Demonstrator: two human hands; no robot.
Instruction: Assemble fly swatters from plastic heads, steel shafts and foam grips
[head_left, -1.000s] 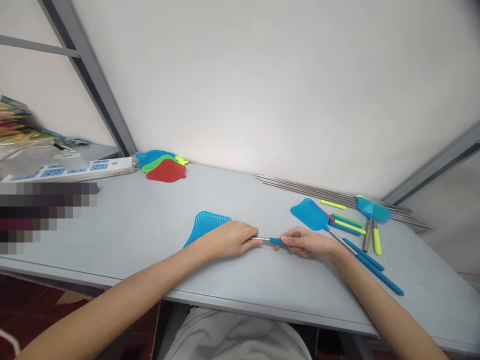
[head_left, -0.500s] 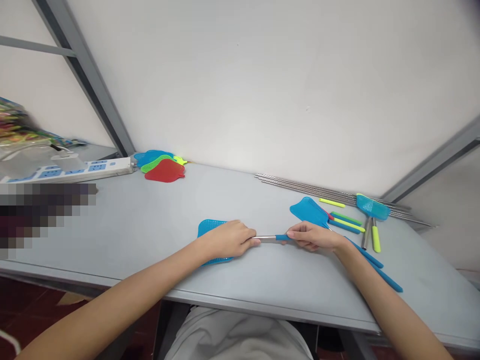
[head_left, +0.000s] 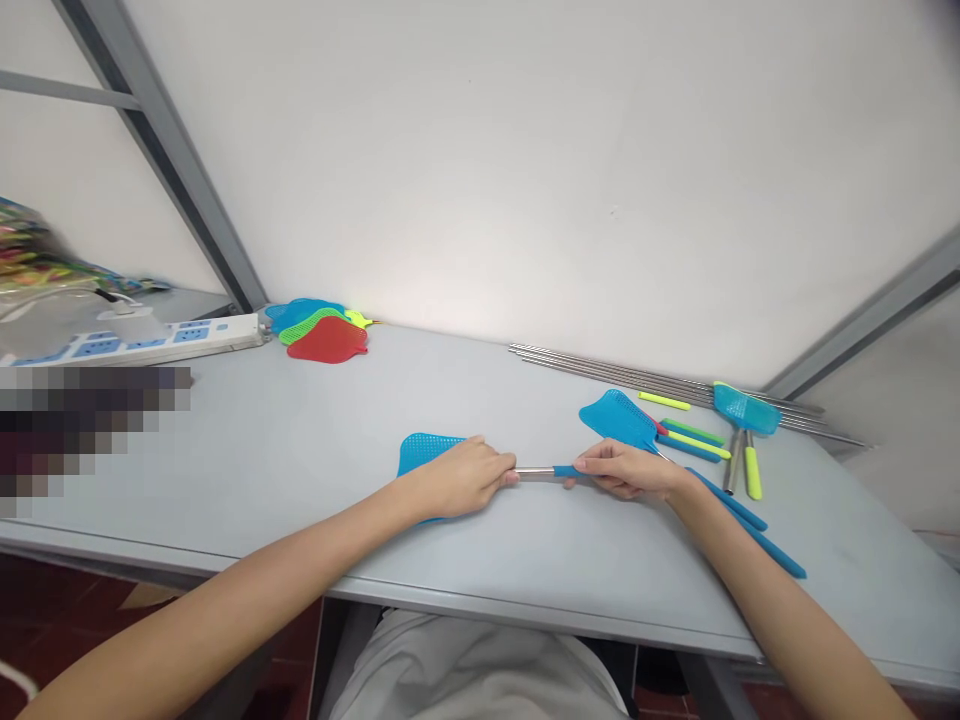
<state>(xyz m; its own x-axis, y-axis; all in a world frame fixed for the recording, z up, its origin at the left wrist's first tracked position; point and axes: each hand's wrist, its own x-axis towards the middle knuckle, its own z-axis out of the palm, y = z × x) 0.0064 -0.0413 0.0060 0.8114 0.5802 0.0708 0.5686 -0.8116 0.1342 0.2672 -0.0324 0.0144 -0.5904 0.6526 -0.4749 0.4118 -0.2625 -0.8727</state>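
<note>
A fly swatter (head_left: 430, 449) with a blue mesh head lies across the space between my two hands, low over the table's front half. My left hand (head_left: 469, 478) is closed around its neck and covers part of the head. A bare stretch of metal rod (head_left: 535, 471) shows between the hands. My right hand (head_left: 619, 470) grips the blue handle sleeve (head_left: 564, 471) with thumb and fingers, hiding most of it. Just behind the right hand is another blue swatter head (head_left: 616, 418). Blue handle sleeves (head_left: 765, 540) lie beside my right forearm.
Metal rods (head_left: 600, 372) lie along the wall. Yellow and green sleeves (head_left: 694, 432) and a small blue swatter head (head_left: 746, 408) are at right. Red, green and blue swatter heads (head_left: 328, 338) are piled at back left, beside a power strip (head_left: 180, 338).
Both hands keep their hold on the swatter and have barely moved. The view has shifted very slightly; the things on the table stay in place.
</note>
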